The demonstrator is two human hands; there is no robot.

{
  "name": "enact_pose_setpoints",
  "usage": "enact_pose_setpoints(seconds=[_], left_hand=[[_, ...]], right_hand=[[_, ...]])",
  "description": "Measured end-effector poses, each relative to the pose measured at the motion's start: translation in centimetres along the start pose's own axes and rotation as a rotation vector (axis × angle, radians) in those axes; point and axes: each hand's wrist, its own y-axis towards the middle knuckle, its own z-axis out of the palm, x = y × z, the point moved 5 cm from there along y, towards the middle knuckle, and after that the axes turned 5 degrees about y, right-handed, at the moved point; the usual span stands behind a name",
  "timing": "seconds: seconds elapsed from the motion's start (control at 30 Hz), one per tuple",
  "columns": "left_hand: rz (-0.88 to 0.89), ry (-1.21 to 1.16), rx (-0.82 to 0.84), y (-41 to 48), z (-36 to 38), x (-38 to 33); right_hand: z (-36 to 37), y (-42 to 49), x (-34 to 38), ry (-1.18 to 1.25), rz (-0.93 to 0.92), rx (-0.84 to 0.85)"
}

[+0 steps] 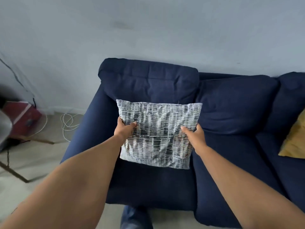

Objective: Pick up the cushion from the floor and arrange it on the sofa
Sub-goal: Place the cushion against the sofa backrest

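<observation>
- The cushion (pixel 158 134) stands over the navy sofa (pixel 151 184) seat, near the backrest at 12 o'clock.
- Left hand (pixel 123 129) and right hand (pixel 194 134) — each grip pinches a side edge.

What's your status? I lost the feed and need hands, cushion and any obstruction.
Left hand and right hand each grip a side of the patterned cushion. Cushion off the floor, over the navy sofa seat. Nothing in the way.

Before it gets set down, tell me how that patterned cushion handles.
The patterned cushion looks soft and floppy: its cover dimples where the left hand and right hand pinch its sides. It probably weighs little, since a pinch grip holds it above the sofa. It seems unlikely to slip, given the woven cover.
</observation>
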Motion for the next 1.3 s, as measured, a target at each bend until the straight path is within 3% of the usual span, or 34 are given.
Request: enact_pose_setpoints(seconds=[0.4,0.67,0.83,0.97,1.13,1.3], left_hand=[[0.0,0.07,0.138,15.7,1.2,-3.2],[-0.035,0.054,0.086,22.4,2.9,-1.4],[-0.028,0.018,0.149,25.9,5.0,0.3],[-0.127,0.019,0.213,28.4,6.3,2.2],[-0.174,-0.031,0.203,31.2,5.9,1.3],[-0.136,-0.054,0.176,34.0,5.6,-1.0]], right_hand=[[7.0,10.5,1.0,-0.096,0.094,-0.207],[10.2,17.7,-1.0,-0.136,0.141,-0.193],[10.7,21.3,-3.9,-0.097,0.202,-0.216],[10.6,23.7,-5.6,-0.044,0.266,-0.145],[10.6,26.5,-4.2,-0.008,0.291,-0.103],[9.6,28.9,-2.2,0.001,0.245,-0.169]])
